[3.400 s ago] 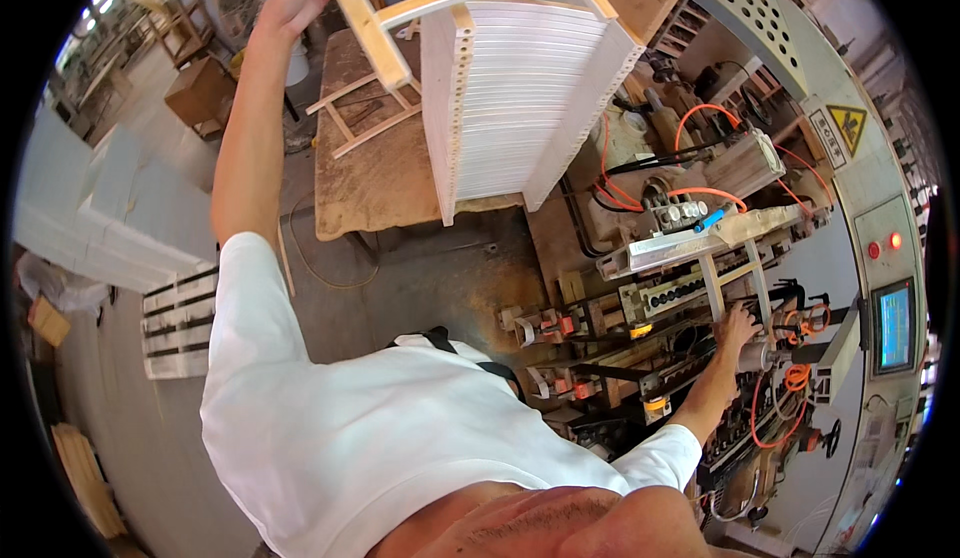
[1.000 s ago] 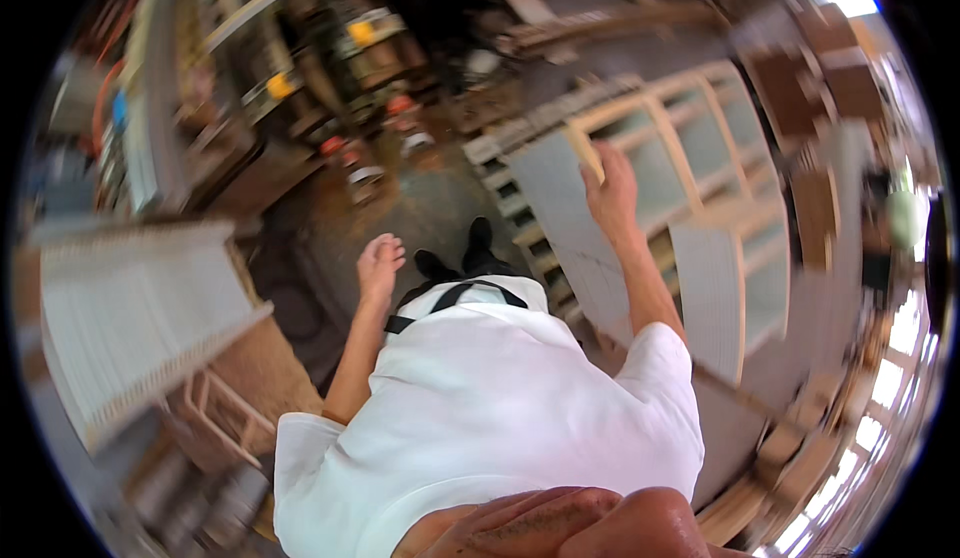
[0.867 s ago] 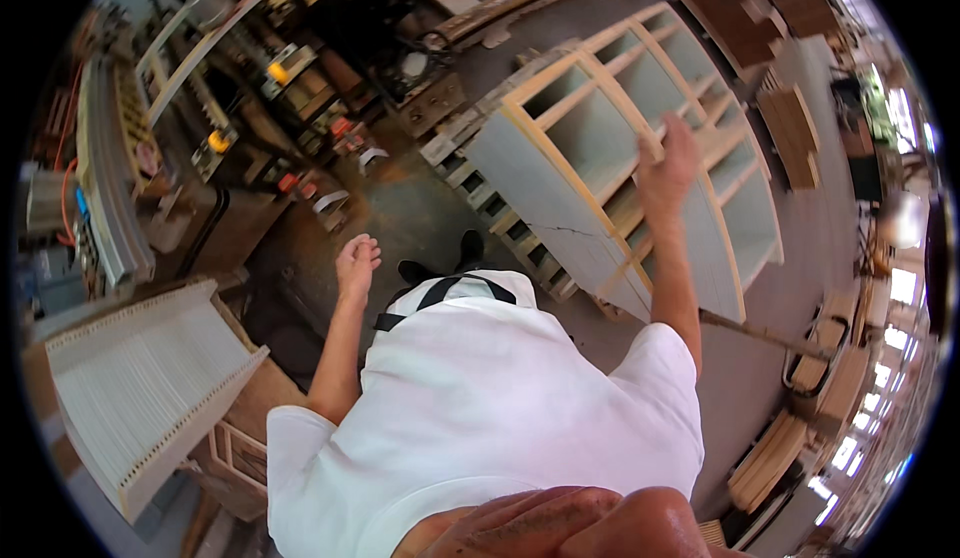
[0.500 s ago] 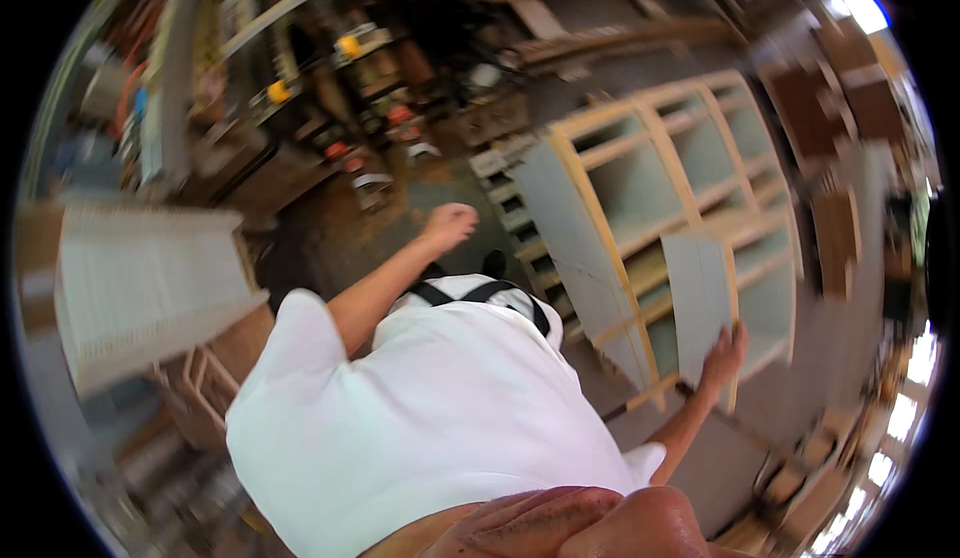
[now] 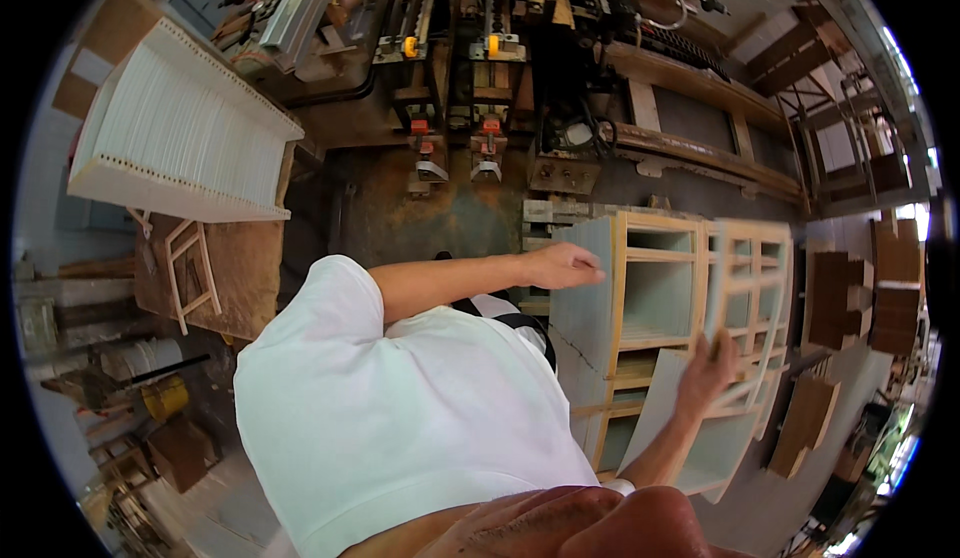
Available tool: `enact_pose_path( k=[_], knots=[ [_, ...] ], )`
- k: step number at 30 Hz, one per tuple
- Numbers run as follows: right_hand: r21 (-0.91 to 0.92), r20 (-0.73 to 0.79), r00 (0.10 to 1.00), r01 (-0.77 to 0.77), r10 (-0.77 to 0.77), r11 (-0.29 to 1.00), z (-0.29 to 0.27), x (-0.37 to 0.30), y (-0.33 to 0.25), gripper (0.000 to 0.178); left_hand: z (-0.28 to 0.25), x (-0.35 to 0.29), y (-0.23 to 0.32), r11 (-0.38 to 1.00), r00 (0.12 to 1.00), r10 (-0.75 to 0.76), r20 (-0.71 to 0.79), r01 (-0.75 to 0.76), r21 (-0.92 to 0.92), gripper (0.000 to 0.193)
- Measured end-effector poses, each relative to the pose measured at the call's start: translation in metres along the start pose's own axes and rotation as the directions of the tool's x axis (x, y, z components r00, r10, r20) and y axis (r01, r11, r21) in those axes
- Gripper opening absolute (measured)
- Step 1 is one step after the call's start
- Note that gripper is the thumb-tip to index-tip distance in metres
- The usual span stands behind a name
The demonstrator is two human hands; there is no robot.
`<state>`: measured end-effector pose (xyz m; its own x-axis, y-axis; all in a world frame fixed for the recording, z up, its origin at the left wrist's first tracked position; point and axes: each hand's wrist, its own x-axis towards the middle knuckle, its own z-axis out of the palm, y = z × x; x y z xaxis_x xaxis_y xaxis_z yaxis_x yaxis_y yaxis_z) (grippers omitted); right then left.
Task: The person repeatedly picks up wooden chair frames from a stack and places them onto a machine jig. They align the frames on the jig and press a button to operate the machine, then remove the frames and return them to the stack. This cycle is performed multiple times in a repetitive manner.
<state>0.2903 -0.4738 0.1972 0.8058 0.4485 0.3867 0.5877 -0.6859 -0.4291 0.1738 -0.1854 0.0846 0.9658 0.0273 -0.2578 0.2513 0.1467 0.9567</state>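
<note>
A pale wooden shelf cabinet [image 5: 660, 298] with open compartments lies on the floor to my right. My left hand [image 5: 565, 263] reaches across my body, fingers spread, just over the cabinet's grey-blue side [image 5: 582, 308]; it holds nothing. My right hand [image 5: 705, 373], blurred, grips the top edge of a loose pale grey-blue panel [image 5: 665, 438] that leans against the cabinet's near compartments. My white shirt [image 5: 400, 418] fills the lower middle of the view.
A stack of white ribbed panels [image 5: 180, 133] rests on a wooden table [image 5: 240, 278] at the left, with a small wooden frame [image 5: 190, 268] beside it. A machine with orange-tipped clamps [image 5: 450, 108] stands ahead. Brown boards [image 5: 840, 298] lie at the right, a yellow bucket [image 5: 165, 398] at lower left.
My view has swung from the machine round to the cabinet. My right hand took the loose panel and lifted it against the cabinet; my left hand moved over to the cabinet's side.
</note>
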Motion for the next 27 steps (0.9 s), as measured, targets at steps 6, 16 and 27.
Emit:
enact_pose_path(
  k=[6,16,27],
  knots=[
    [0.239,0.178,0.847,0.456,-0.5,0.857,0.117,0.068,-0.139,0.037,-0.052,0.002,0.052,0.633,0.968,0.052,-0.246,-0.223,-0.742,0.04],
    [0.388,0.205,0.643,0.638,-0.738,0.665,0.28,0.179,-0.268,0.038,-0.315,-0.044,0.021,0.366,0.802,0.194,-0.565,-0.593,-0.717,0.038],
    [0.483,0.169,0.572,0.662,-0.803,0.573,0.389,0.242,-0.363,0.031,-0.449,-0.05,0.013,0.364,0.723,0.07,-0.688,-0.66,-0.657,0.035]
  ],
)
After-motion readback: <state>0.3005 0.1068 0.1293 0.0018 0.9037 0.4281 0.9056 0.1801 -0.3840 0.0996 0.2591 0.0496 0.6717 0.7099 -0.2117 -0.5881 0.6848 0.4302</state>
